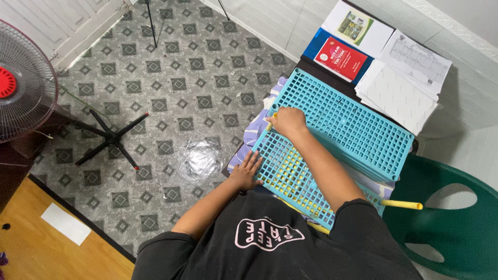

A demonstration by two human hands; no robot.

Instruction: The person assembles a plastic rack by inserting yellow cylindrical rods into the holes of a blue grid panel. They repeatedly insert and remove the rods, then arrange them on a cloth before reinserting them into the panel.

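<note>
A light blue plastic lattice panel (353, 124) lies flat on a small dark table, with yellow tubes showing under its grid. My right hand (287, 122) is closed on top of the panel near its far left corner, gripping the top of a yellow tube (269, 124) that pokes through there. My left hand (247, 170) lies flat with fingers spread against the panel's near left edge. Another yellow tube (402, 205) sticks out from under the panel at the near right.
Papers (399, 96), a red-and-blue booklet (338, 57) and a white leaflet (358, 27) lie on the table's far end. A green plastic chair (456, 218) stands right. A standing fan (23, 83) and a black tripod base (111, 137) are on the tiled floor.
</note>
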